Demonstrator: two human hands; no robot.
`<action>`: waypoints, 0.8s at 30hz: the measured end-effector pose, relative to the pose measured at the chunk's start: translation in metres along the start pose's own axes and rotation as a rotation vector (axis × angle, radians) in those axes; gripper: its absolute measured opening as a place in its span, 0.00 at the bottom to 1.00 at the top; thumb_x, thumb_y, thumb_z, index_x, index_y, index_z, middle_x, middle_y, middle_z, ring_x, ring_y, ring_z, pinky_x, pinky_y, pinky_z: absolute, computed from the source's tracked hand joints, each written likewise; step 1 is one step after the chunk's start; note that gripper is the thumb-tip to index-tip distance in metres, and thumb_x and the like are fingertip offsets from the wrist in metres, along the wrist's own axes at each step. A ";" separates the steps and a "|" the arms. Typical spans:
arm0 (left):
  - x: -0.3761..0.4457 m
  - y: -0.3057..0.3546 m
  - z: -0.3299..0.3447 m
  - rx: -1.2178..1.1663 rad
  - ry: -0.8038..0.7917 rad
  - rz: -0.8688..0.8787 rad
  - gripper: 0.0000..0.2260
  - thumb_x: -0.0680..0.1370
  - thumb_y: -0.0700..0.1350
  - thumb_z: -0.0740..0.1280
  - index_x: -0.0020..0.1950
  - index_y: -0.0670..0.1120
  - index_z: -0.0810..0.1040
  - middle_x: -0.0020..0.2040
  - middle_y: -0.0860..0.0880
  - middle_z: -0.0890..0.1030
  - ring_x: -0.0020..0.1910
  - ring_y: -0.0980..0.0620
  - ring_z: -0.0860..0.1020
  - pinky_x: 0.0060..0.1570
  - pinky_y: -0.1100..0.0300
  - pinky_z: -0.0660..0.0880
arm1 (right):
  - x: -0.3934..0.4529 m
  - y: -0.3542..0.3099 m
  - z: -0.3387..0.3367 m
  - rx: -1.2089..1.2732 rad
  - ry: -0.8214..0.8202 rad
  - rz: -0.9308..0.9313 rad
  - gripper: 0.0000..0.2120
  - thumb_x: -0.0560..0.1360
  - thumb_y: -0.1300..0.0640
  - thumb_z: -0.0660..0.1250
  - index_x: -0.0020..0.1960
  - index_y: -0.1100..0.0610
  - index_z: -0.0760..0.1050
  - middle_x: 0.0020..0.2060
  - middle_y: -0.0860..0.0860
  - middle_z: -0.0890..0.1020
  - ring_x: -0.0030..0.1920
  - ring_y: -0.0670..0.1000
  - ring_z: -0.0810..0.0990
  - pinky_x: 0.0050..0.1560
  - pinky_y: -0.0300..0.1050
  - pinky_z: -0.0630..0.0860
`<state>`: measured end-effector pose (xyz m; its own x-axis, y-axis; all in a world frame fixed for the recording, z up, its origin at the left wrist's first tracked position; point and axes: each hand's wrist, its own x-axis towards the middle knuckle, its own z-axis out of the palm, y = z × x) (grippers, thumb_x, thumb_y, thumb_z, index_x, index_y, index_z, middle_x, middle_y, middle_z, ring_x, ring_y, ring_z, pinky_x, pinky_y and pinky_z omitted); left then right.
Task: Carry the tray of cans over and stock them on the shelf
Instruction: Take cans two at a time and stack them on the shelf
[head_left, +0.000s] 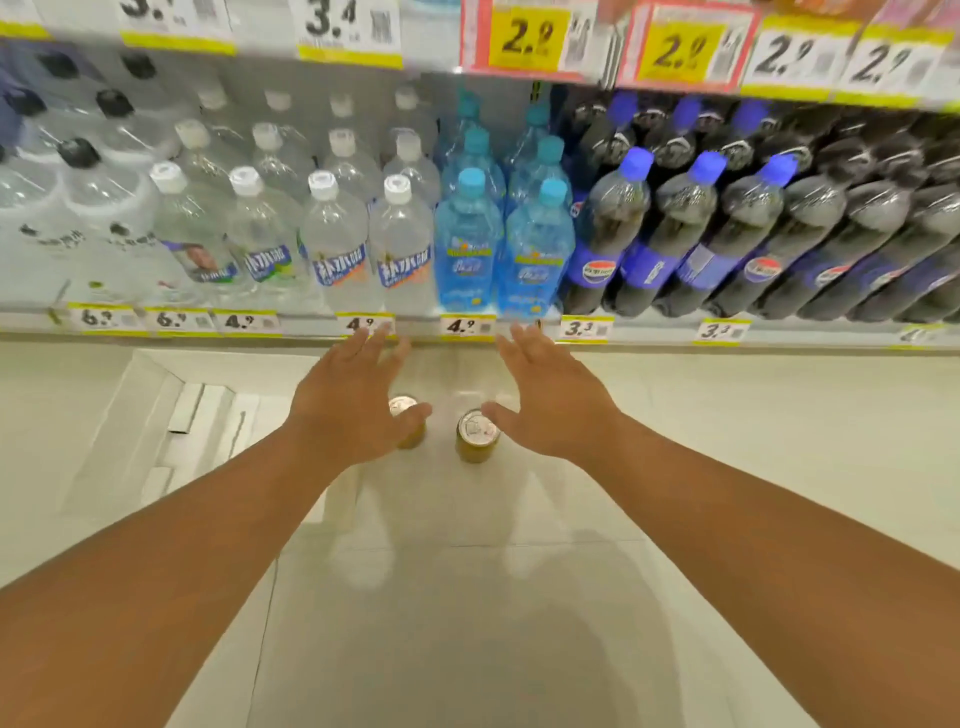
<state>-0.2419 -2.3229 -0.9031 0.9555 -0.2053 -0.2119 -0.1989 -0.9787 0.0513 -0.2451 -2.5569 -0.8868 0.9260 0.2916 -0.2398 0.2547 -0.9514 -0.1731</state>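
Two gold cans with silver tops stand upright on the pale floor below the shelf. The left can is partly hidden behind my left hand. The right can is in plain sight, just left of my right hand. Both hands are stretched forward above the cans with fingers spread and hold nothing. The shelf edge with its price tags runs just beyond my fingertips. A flattened white cardboard tray lies on the floor to the left.
The shelf holds clear water bottles at left, blue bottles in the middle and dark cola bottles at right. A higher shelf rail with price labels runs across the top. Tiled floor stretches toward me.
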 end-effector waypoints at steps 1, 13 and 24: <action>0.004 -0.002 0.017 -0.017 0.005 -0.011 0.38 0.75 0.71 0.54 0.80 0.56 0.50 0.82 0.52 0.47 0.80 0.52 0.45 0.76 0.54 0.48 | 0.006 0.000 0.016 0.001 -0.009 -0.002 0.40 0.79 0.37 0.59 0.82 0.53 0.46 0.81 0.52 0.46 0.81 0.52 0.44 0.78 0.49 0.47; 0.037 0.003 0.122 -0.088 -0.083 -0.055 0.40 0.74 0.70 0.59 0.80 0.53 0.51 0.81 0.49 0.50 0.80 0.48 0.48 0.76 0.51 0.54 | 0.030 0.000 0.121 0.038 -0.095 0.027 0.41 0.78 0.37 0.61 0.81 0.55 0.48 0.81 0.53 0.49 0.81 0.54 0.46 0.79 0.50 0.52; 0.058 -0.006 0.159 -0.346 -0.038 -0.111 0.40 0.74 0.55 0.70 0.80 0.51 0.53 0.80 0.45 0.54 0.76 0.44 0.61 0.71 0.50 0.66 | 0.055 0.008 0.162 0.256 -0.096 0.097 0.45 0.75 0.43 0.70 0.81 0.54 0.49 0.80 0.50 0.54 0.80 0.51 0.52 0.76 0.48 0.58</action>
<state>-0.2201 -2.3298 -1.0709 0.9572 -0.1042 -0.2702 -0.0027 -0.9362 0.3515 -0.2370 -2.5325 -1.0565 0.9090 0.2199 -0.3540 0.0760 -0.9227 -0.3779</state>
